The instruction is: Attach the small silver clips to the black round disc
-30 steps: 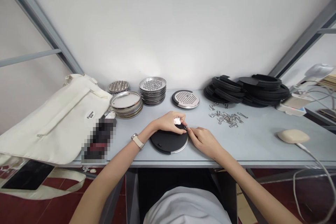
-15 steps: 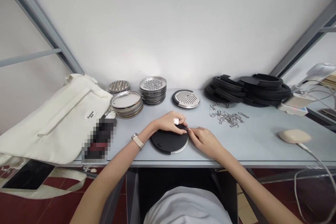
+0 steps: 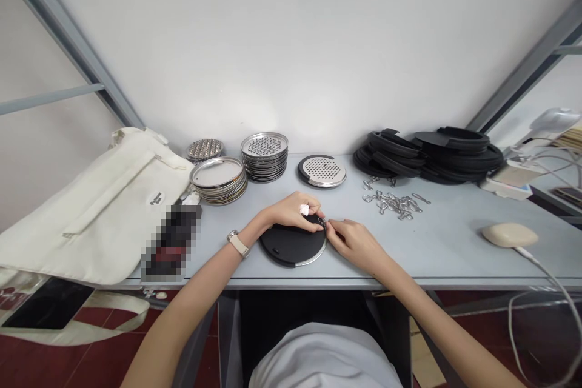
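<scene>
Bracing a black disc [image 3: 291, 247] just inside the front edge of the tabletop [image 3: 436, 254], with left hand [image 3: 293, 211] curving over the disc's far side. Pinching a small metal clip [image 3: 322, 222] between left thumb and forefinger, right at the disc's right-hand edge. With right hand [image 3: 352, 241], pressing thumb and forefinger together at the clip's outer end, though showing too little there to tell whether gripping it. Exposing a strip of silver rim along the disc's front right edge. Wearing a watch [image 3: 237, 244] on left wrist. Having wide room for moving on the right, between right forearm and a cream rounded device [image 3: 509, 234], and a narrower strip between left hand and a perforated disc [image 3: 325, 171] behind. Facing loose clips [image 3: 394, 205] farther right, before piled black holders [image 3: 388, 154]. Bordering metal plates [image 3: 218, 173] and a white bag [image 3: 97, 212] on the left, with the bag reaching the front edge.
</scene>
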Demonstrator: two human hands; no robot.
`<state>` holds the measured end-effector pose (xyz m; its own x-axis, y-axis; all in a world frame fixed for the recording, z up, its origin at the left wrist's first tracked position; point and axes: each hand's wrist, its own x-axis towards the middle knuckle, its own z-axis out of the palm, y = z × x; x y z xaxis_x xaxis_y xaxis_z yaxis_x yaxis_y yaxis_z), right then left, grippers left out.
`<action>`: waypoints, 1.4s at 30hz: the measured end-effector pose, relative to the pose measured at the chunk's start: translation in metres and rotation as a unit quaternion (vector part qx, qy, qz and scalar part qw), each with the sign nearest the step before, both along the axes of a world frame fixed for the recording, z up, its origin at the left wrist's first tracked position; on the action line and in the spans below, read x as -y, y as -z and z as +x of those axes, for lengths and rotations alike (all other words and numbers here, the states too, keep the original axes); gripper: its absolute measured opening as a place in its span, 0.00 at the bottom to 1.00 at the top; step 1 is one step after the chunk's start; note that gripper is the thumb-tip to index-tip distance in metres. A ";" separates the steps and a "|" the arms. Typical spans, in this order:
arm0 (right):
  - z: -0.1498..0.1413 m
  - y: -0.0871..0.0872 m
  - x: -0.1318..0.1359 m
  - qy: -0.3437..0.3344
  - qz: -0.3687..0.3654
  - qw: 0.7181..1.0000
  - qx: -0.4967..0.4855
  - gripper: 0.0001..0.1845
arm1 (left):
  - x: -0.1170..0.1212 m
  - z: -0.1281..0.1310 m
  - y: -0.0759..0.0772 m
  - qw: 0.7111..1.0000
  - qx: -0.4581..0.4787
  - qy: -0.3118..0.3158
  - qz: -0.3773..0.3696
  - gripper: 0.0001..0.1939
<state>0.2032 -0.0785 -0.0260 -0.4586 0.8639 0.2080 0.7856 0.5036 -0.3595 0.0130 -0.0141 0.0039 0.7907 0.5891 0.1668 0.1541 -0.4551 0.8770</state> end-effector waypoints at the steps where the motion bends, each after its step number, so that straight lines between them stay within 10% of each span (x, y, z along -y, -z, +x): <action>1: 0.000 -0.001 0.000 0.001 0.000 1.000 -0.003 0.20 | 0.000 0.000 0.000 1.000 0.002 0.001 0.002 0.23; 42: -0.001 0.001 0.001 -0.002 0.048 0.998 -0.040 0.17 | 0.001 0.000 0.002 1.000 0.004 0.015 0.005 0.17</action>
